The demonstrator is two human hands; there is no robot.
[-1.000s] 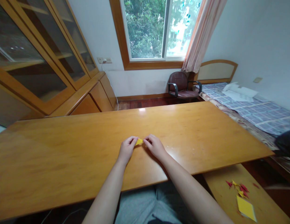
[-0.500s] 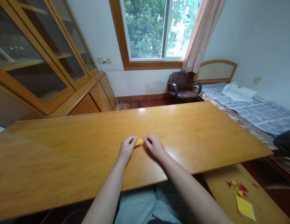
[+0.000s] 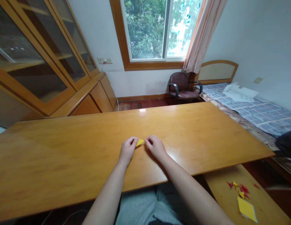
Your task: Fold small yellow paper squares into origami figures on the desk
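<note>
A small folded piece of yellow paper (image 3: 140, 142), pointed toward the right, is held just above the middle of the wooden table (image 3: 77, 150). My left hand (image 3: 128, 150) pinches its left part between thumb and fingers, which hide that end. At its right tip, my right hand (image 3: 155, 146) is closed in a pinch, thumb and forefinger at the paper's point. The fold details are too small to make out.
On a lower wooden surface (image 3: 226, 184) at right lie several small red and yellow folded paper pieces (image 3: 241, 189) and a stack of yellow square paper (image 3: 247, 208). A glass-door cabinet (image 3: 49, 47) stands left, an armchair (image 3: 183, 86) beyond the table, a bed (image 3: 258, 107) at right.
Almost nothing differs. Both hands and the yellow paper have shifted very slightly to the right, with the pinches kept.
</note>
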